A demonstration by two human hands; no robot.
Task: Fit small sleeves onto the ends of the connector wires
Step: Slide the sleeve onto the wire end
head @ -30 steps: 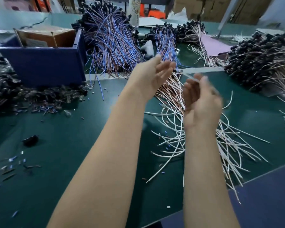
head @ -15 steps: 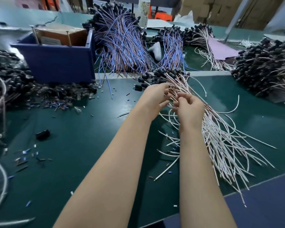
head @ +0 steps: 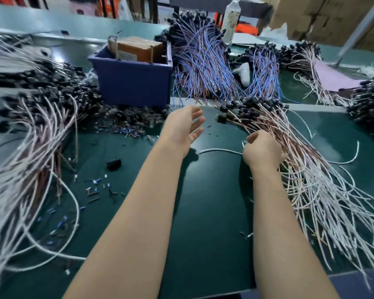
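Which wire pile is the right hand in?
The pink-and-white pile at front right: the right hand grips wires at its left side. The blue piles lie farther back, and the other pale pile lies far left.

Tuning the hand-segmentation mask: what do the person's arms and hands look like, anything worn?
The left forearm and right forearm are bare, no sleeves in view. The left hand and right hand have no gloves. No watch, ring, band or tape shows on either wrist or any visible finger.

Your right hand [head: 261, 151] curls inward; whether it pinches anything is hidden. Note the left wire pile [head: 24, 169]: blurred, cut by the edge. The scattered bits [head: 97, 186] are too small to identify.
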